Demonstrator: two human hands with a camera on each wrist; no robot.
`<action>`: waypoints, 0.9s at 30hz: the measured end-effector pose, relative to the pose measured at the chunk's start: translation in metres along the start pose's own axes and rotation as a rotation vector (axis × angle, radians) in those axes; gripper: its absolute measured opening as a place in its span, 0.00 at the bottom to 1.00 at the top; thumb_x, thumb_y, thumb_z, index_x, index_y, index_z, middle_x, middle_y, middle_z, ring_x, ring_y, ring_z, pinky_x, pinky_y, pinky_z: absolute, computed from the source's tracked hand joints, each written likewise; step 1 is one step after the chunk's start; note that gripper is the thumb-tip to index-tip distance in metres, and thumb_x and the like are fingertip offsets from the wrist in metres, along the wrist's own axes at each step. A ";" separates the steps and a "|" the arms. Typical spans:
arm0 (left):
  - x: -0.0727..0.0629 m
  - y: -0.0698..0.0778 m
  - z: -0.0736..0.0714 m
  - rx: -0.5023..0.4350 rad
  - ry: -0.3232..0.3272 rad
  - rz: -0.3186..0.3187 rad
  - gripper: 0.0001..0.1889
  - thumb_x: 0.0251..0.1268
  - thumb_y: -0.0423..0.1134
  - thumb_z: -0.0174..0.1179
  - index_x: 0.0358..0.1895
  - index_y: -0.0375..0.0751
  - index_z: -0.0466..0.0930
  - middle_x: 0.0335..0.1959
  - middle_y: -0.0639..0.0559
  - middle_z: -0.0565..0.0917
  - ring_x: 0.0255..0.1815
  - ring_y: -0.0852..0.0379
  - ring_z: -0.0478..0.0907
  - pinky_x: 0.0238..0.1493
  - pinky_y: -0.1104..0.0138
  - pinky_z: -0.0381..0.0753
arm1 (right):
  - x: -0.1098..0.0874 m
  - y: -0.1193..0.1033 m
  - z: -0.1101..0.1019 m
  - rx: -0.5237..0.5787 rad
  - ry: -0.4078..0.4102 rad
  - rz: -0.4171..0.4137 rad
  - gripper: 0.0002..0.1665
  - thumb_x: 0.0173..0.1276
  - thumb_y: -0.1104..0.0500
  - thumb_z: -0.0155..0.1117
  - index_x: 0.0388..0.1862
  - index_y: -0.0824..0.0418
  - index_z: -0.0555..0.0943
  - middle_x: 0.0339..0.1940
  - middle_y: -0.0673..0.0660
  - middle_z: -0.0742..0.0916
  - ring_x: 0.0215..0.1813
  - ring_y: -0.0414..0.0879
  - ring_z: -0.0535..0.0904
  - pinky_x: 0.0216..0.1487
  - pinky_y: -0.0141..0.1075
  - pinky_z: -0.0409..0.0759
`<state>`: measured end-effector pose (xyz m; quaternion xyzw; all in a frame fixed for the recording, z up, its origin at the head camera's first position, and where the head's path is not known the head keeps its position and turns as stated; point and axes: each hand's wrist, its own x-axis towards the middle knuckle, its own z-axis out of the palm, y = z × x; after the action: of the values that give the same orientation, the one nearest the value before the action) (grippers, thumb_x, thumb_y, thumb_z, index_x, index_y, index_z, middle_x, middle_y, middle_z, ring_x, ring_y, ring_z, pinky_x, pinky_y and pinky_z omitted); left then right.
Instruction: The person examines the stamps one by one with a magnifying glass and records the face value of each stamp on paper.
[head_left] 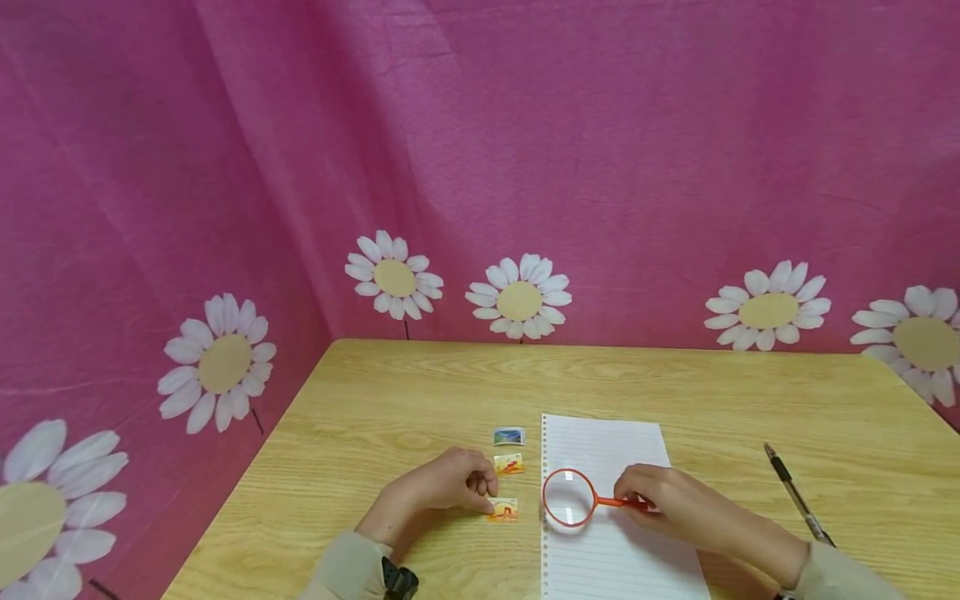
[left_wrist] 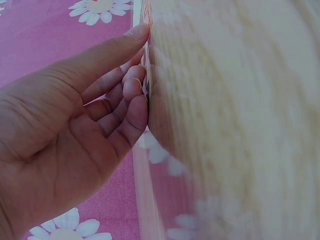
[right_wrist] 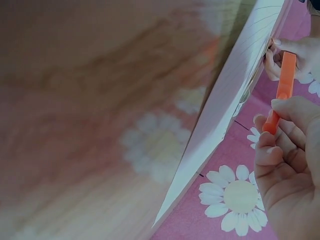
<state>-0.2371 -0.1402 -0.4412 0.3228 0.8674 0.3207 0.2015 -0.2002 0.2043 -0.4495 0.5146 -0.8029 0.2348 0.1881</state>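
In the head view, several small stamps lie in a column left of the paper. The top one is a blue-green stamp [head_left: 509,436], below it a yellow-red stamp [head_left: 508,464], and nearest the person an orange-yellow stamp [head_left: 504,510]. My left hand [head_left: 444,482] rests on the table beside them, its thumb touching the left edge of the nearest stamp, the other fingers loosely bent. My right hand [head_left: 667,504] pinches the handle of a red-orange magnifying glass [head_left: 597,501] between thumb and fingers. Its round lens overlaps the left part of the lined paper [head_left: 607,446].
A black-capped clear pen [head_left: 798,493] lies at a slant on the wooden table [head_left: 420,383], right of the paper. Pink cloth [head_left: 600,150] with white daisies hangs behind and along the left side of the table.
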 end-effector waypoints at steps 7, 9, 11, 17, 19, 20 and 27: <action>0.000 -0.001 0.000 0.000 0.003 -0.012 0.05 0.57 0.36 0.70 0.33 0.44 0.82 0.29 0.55 0.76 0.27 0.69 0.66 0.31 0.76 0.68 | -0.007 0.000 -0.004 -0.013 0.000 0.024 0.12 0.58 0.67 0.71 0.34 0.53 0.78 0.28 0.41 0.79 0.31 0.26 0.69 0.32 0.13 0.65; -0.001 0.000 0.000 -0.001 0.002 -0.010 0.05 0.57 0.36 0.70 0.34 0.44 0.82 0.29 0.54 0.76 0.27 0.69 0.66 0.31 0.76 0.69 | -0.010 0.001 -0.006 -0.019 -0.002 0.033 0.11 0.60 0.66 0.71 0.34 0.53 0.78 0.29 0.41 0.79 0.31 0.26 0.69 0.32 0.13 0.64; -0.001 0.001 0.000 0.000 0.002 -0.007 0.05 0.57 0.36 0.70 0.34 0.44 0.82 0.29 0.54 0.76 0.27 0.69 0.66 0.31 0.76 0.69 | -0.012 0.001 -0.008 -0.020 -0.008 0.045 0.13 0.58 0.67 0.72 0.34 0.53 0.78 0.28 0.41 0.78 0.31 0.26 0.68 0.31 0.13 0.64; 0.000 0.002 -0.001 0.004 0.007 -0.004 0.06 0.57 0.36 0.70 0.33 0.43 0.82 0.29 0.54 0.75 0.27 0.69 0.66 0.31 0.76 0.68 | -0.020 0.003 -0.014 -0.014 -0.017 0.064 0.16 0.54 0.70 0.73 0.34 0.54 0.78 0.28 0.42 0.79 0.31 0.26 0.69 0.30 0.13 0.64; 0.001 0.002 -0.001 0.004 0.006 -0.004 0.06 0.57 0.36 0.70 0.33 0.43 0.82 0.29 0.55 0.75 0.27 0.69 0.66 0.31 0.76 0.68 | -0.023 0.004 -0.016 -0.022 -0.011 0.059 0.07 0.65 0.62 0.68 0.34 0.53 0.78 0.29 0.41 0.79 0.31 0.26 0.69 0.31 0.13 0.64; 0.001 0.002 -0.001 0.004 0.006 -0.003 0.06 0.57 0.36 0.70 0.33 0.42 0.82 0.29 0.55 0.75 0.27 0.69 0.66 0.31 0.76 0.68 | -0.024 0.005 -0.017 -0.022 -0.008 0.056 0.04 0.68 0.58 0.65 0.34 0.53 0.78 0.29 0.41 0.79 0.31 0.26 0.69 0.30 0.14 0.64; 0.001 0.001 0.000 0.003 0.006 -0.020 0.06 0.57 0.35 0.70 0.33 0.43 0.82 0.28 0.55 0.75 0.27 0.69 0.66 0.31 0.77 0.68 | -0.038 0.007 -0.024 -0.048 0.010 0.074 0.13 0.74 0.48 0.51 0.33 0.52 0.78 0.28 0.39 0.78 0.32 0.25 0.68 0.31 0.14 0.64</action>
<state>-0.2372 -0.1391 -0.4407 0.3135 0.8716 0.3185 0.2015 -0.1897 0.2485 -0.4520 0.4789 -0.8257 0.2249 0.1954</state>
